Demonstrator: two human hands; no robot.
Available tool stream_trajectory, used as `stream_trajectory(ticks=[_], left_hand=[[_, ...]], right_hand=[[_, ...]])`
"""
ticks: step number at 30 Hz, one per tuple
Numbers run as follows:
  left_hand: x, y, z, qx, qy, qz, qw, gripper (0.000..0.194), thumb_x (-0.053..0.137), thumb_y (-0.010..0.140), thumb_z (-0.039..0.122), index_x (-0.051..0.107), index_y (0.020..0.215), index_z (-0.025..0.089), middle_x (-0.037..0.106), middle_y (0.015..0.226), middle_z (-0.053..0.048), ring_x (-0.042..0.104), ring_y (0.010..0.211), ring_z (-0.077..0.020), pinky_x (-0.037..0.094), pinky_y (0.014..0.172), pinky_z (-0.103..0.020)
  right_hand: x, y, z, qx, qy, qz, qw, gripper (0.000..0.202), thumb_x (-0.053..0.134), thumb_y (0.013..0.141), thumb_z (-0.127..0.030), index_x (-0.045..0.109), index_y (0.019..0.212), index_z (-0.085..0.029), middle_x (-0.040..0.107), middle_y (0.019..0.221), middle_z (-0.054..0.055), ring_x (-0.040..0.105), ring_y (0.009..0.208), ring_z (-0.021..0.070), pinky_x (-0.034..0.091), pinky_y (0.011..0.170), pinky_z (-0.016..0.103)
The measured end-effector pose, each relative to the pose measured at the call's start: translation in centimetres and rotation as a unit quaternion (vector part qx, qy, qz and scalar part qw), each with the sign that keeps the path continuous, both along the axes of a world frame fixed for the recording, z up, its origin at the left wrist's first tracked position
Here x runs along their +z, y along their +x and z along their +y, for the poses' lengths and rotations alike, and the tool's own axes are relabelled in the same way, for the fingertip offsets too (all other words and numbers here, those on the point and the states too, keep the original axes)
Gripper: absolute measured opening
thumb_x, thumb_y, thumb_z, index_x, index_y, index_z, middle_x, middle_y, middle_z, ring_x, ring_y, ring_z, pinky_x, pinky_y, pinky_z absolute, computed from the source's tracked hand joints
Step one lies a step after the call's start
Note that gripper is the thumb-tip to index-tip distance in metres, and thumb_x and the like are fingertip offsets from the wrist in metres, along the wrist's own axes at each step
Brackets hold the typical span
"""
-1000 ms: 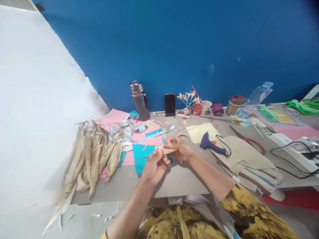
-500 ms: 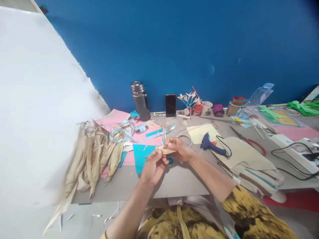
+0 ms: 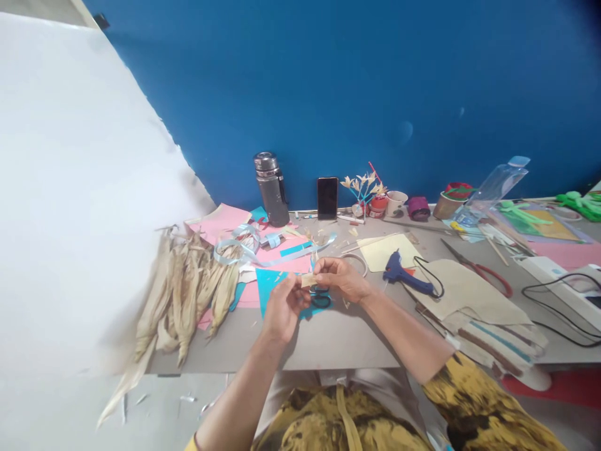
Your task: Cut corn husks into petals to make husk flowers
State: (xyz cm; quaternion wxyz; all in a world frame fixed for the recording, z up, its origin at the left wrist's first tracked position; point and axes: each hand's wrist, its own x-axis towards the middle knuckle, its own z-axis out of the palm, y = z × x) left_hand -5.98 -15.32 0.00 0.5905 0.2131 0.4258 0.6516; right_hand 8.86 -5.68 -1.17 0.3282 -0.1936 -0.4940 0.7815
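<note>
A small pale piece of husk [image 3: 308,280] is stretched between my two hands above the table's middle. My left hand [image 3: 285,307] pinches its left end, fingers closed. The right end is between the thumb and fingers of my right hand [image 3: 342,279]. Beneath the hands lie blue paper [image 3: 269,289] and scissors with dark handles [image 3: 321,302], their blades partly hidden. A bunch of dried husks [image 3: 183,300] lies to the left, and light blue ribbon [image 3: 228,255] curls behind it.
A grey flask [image 3: 272,197], a phone [image 3: 327,198] and small husk flowers [image 3: 361,186] stand along the blue wall. To the right are a blue glue gun [image 3: 406,275], red-handled scissors [image 3: 493,279], a glove [image 3: 488,332], a tilted bottle [image 3: 495,188] and a power strip [image 3: 561,285].
The view has shifted slightly, so the table items appear farther right. The husk piece looks shorter between my hands, and the dark scissor handles show more.
</note>
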Motion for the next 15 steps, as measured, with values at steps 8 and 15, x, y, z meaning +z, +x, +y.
stream_trajectory(ticks=[8,15], left_hand=[[0.59,0.49,0.23,-0.11,0.044,0.009,0.993,0.011,0.067,0.062,0.017,0.059,0.055,0.014,0.051,0.051,0.0,0.049,0.049,-0.0113,0.042,0.057,-0.027],[0.72,-0.47,0.11,-0.146,0.039,-0.14,0.978,0.018,0.073,0.067,0.024,0.057,0.065,0.016,0.052,0.062,0.0,0.053,0.058,-0.014,0.046,0.06,-0.031]], right_hand=[[-0.4,0.0,-0.47,0.087,0.018,0.008,0.996,0.033,0.088,0.068,-0.031,0.062,0.081,-0.015,0.068,0.07,0.001,0.064,0.062,0.0131,0.049,0.058,0.024],[-0.08,0.53,-0.05,0.07,-0.014,0.065,0.995,0.034,0.09,0.066,-0.026,0.059,0.077,-0.016,0.064,0.074,-0.002,0.064,0.064,0.0114,0.05,0.06,0.023]])
